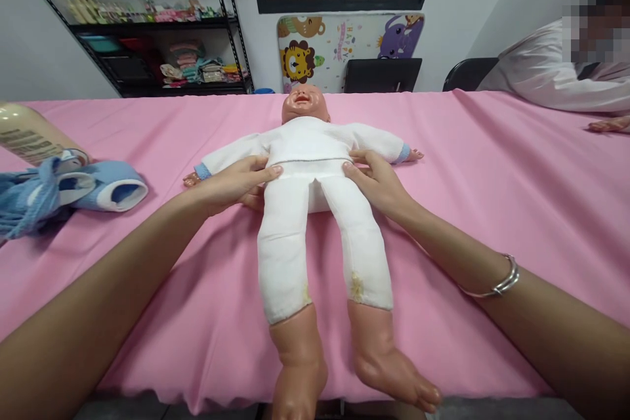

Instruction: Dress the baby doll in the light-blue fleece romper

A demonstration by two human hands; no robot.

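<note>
A baby doll (300,141) lies on its back, its head at the far side and its bare feet toward me. Its body and legs are white cloth, with a white top edged in blue at the cuffs; yellowish stains mark the lower legs. My left hand (241,180) holds the doll's waist at the left, thumb on top near the hem and some fingers tucked beneath. On the opposite side, my right hand (377,184) grips the waist the same way, thumb and forefinger at the top's hem. Some fingertips are hidden under the doll.
Pink cloth (207,315) covers the table. To the left lie blue knitted clothes (111,184) with white trim beside a cream bottle (29,134). A person in a white sleeve (531,72) sits at the far right. Behind stand a black shelf (152,25) and a dark chair or screen (382,75).
</note>
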